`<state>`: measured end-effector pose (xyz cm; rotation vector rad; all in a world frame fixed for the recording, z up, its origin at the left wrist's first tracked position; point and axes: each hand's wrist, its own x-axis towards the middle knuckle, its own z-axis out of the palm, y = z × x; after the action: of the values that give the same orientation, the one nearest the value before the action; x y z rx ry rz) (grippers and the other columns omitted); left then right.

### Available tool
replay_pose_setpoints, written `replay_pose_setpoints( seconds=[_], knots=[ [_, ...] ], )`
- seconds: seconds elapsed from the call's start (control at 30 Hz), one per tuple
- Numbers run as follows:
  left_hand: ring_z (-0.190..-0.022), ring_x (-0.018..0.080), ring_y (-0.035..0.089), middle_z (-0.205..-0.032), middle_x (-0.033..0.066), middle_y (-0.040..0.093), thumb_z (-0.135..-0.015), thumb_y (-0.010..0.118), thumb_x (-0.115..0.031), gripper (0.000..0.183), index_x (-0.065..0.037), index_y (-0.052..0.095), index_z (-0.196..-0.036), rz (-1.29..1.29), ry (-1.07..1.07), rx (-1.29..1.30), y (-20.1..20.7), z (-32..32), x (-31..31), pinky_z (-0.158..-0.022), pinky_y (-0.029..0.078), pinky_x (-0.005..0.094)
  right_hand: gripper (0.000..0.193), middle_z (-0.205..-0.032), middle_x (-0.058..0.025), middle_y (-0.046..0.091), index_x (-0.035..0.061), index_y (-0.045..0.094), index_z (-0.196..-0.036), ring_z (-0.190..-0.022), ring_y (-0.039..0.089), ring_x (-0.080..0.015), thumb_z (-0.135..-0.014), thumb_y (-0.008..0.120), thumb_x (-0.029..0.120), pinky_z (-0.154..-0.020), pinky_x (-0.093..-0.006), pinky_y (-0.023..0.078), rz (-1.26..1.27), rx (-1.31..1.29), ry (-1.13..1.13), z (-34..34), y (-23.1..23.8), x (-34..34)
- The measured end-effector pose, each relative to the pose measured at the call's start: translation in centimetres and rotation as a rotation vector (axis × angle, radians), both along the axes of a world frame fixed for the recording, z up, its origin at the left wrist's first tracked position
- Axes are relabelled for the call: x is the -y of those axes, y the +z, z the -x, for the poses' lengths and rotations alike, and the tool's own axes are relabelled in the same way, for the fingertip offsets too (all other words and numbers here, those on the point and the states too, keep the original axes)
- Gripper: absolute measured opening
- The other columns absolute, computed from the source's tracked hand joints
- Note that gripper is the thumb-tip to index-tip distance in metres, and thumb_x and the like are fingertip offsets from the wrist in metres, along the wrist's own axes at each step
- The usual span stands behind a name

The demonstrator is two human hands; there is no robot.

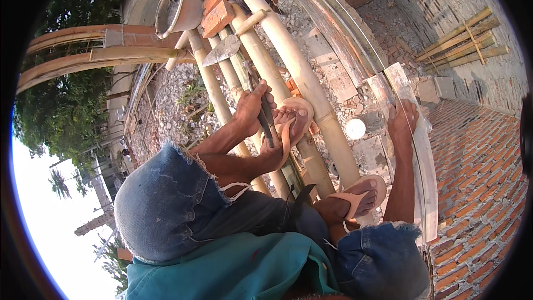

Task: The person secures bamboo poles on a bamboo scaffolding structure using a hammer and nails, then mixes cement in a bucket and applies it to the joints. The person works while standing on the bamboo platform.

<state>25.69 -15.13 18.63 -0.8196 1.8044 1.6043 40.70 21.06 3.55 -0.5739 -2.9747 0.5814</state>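
Observation:
My left hand (254, 105) is closed around the long dark handle of a trowel. Its cement-smeared blade (222, 50) points up and left, over the bamboo poles. On the right, my right hand (402, 121) grips a long pale wooden board (426, 189) along the top of the wall, with the fingers curled at the board and their tips partly hidden. A thin taut string (410, 128) runs along the board and passes at my right hand. My sandalled feet (294, 122) rest on the bamboo poles (294, 72).
Orange bricks (217, 19) are stacked at the far end of the poles, beside a mortar-stained bucket (180, 12). Gaps between poles show rubble below and a white round container (355, 128). A brick wall (477, 172) drops away at right; bamboo pieces (461, 44) lean beyond it.

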Motion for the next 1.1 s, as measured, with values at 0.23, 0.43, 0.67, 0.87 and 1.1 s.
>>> replay_pose_setpoints(
  seconds=[0.23,0.43,0.67,0.87,1.1],
  knots=[
    [-0.065,0.0158,0.061,-0.075,0.0007,0.061,-0.107,0.059,-0.034,0.026,-0.009,0.063,-0.102,0.125,0.031,-0.014,-1.9,2.4,2.2,-0.057,0.055,0.0359,0.020,-0.104,-0.0126,0.060,0.0041,0.071,-0.105,-0.106,0.055,-0.0337,-0.095,0.068,0.020,-0.094,-0.0496,0.043,0.014,0.005,0.005,-0.3,0.4,0.2],
    [-0.066,0.0163,0.060,-0.079,0.0022,0.060,-0.103,0.065,-0.030,0.023,-0.007,0.062,-0.103,0.167,0.098,-0.117,-2.6,5.1,4.4,-0.057,0.054,0.0358,0.024,-0.107,-0.0129,0.059,0.0025,0.069,-0.110,-0.106,0.054,-0.0336,-0.093,0.070,0.020,-0.094,-0.0494,0.043,0.048,0.061,-0.021,-0.1,1.3,0.8],
    [-0.062,0.0141,0.058,-0.076,0.0013,0.057,-0.094,0.078,-0.031,0.031,-0.006,0.061,-0.100,0.277,0.024,-0.197,-4.2,6.0,5.9,-0.055,0.052,0.0317,0.030,-0.113,-0.0139,0.060,0.0028,0.066,-0.117,-0.110,0.055,-0.0344,-0.092,0.071,0.018,-0.096,-0.0486,0.043,0.041,-0.061,-0.019,-0.7,1.1,1.1],
    [-0.058,0.0095,0.052,-0.068,-0.0001,0.056,-0.085,0.086,-0.039,0.051,-0.002,0.060,-0.108,0.518,-0.196,-0.257,-5.2,6.1,7.2,-0.055,0.045,0.0281,0.032,-0.121,-0.0165,0.061,0.0014,0.066,-0.120,-0.115,0.055,-0.0372,-0.095,0.068,0.021,-0.099,-0.0517,0.043,0.017,-0.037,-0.090,-0.6,1.0,1.7],
    [-0.067,0.0170,0.059,-0.077,0.0062,0.062,-0.079,0.087,-0.054,0.059,0.000,0.068,-0.096,0.872,-0.397,-0.380,-6.8,6.6,9.1,-0.061,0.050,0.0361,0.043,-0.128,-0.0197,0.059,0.0027,0.061,-0.133,-0.120,0.054,-0.0397,-0.095,0.067,0.023,-0.102,-0.0534,0.042,-0.016,0.025,-0.121,-0.5,1.6,2.5]
  ],
)
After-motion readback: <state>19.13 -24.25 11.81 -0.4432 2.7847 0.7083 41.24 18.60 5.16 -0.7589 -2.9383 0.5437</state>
